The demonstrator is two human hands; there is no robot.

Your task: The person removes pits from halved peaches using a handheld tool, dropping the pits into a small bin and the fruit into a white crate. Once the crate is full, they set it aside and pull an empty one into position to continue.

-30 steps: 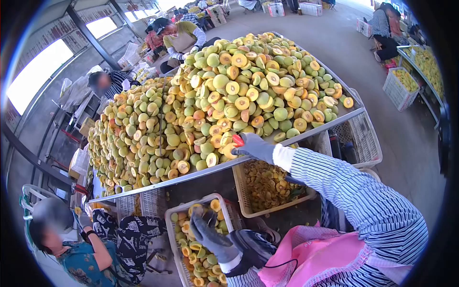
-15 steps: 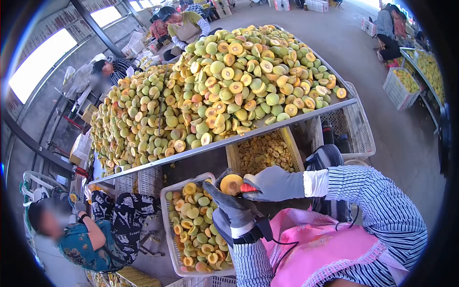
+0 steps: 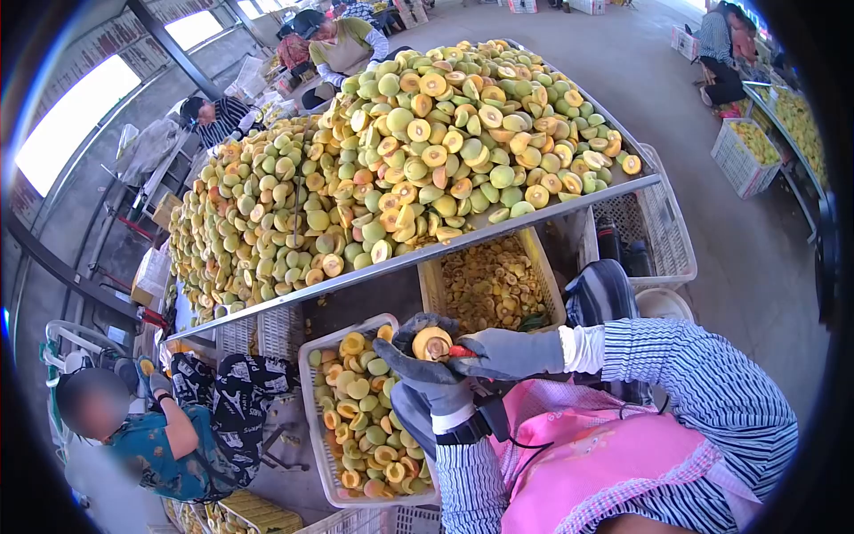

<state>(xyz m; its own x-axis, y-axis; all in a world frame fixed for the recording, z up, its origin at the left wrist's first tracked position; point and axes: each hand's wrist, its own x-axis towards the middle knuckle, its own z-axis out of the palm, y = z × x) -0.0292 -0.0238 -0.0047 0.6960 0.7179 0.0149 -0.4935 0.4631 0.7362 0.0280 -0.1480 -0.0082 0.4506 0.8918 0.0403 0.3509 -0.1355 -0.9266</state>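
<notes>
My left hand [image 3: 425, 365], in a grey glove, cups a halved peach [image 3: 432, 343] with its cut face up, just above the near right corner of a white crate [image 3: 313, 418] of peach halves. My right hand [image 3: 507, 352], also gloved, presses a small red-handled tool [image 3: 459, 351] against the fruit's cut face. Both hands are over my lap, in front of a pink apron [image 3: 587, 463]. A long metal table [image 3: 498, 227] heaped with halved green-yellow peaches [image 3: 400, 169] rises just beyond.
A second crate [image 3: 544, 285] under the table edge holds peach scraps. A seated person [image 3: 151, 436] works at lower left beside more crates. Other people sit at the table's far end [image 3: 338, 44] and at right [image 3: 721, 53]. A white basket [image 3: 667, 240] stands right.
My right hand came back from the table pile with a peach half and met my left hand, which rose from the crate. Both now hold the fruit slightly higher.
</notes>
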